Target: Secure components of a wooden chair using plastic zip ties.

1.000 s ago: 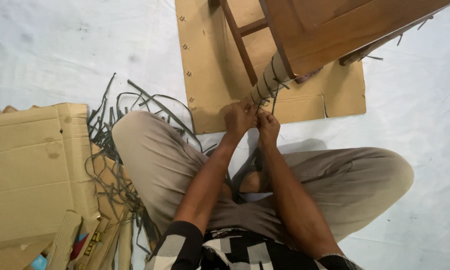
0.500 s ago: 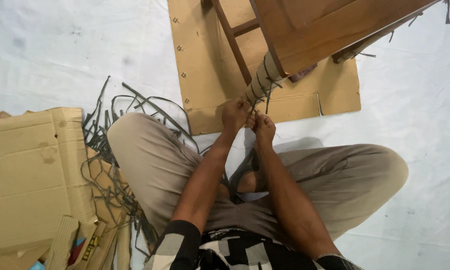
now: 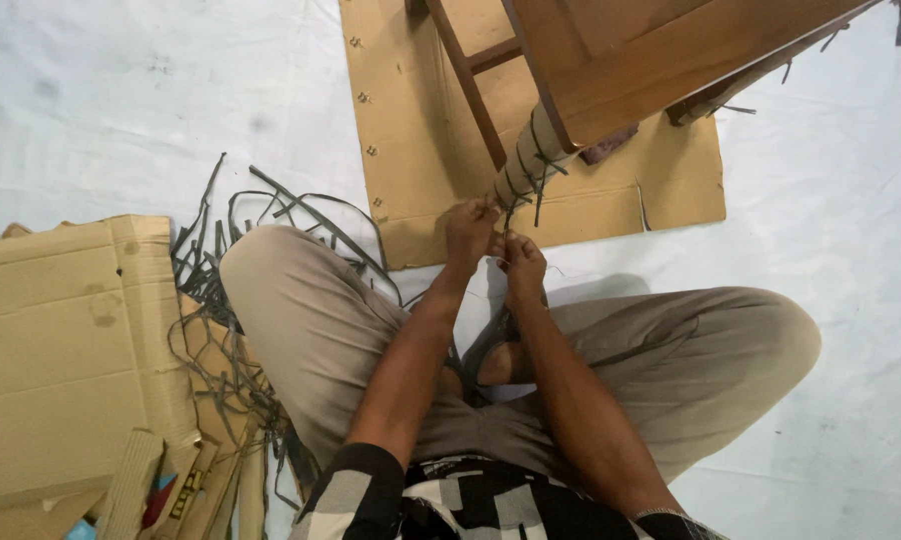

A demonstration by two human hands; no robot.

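Note:
A brown wooden piece of furniture (image 3: 651, 50) leans over a flat cardboard sheet (image 3: 441, 170). One of its legs (image 3: 531, 165) is wrapped in pale paper bound with dark straps. My left hand (image 3: 469, 232) pinches a dark strap at the leg's lower end. My right hand (image 3: 523, 264) sits just below and right of it, fingers closed on the same strap (image 3: 511, 205). I sit cross-legged in tan trousers on a white floor covering.
A tangle of cut dark straps (image 3: 241, 290) lies left of my left knee. Folded cardboard pieces (image 3: 61, 360) are stacked at the lower left. Thin wooden rails (image 3: 471, 75) of the furniture cross the cardboard sheet.
Both hands have dropped slightly away from the leg's end, and the right hand has moved lower than the left. The view shifted a little.

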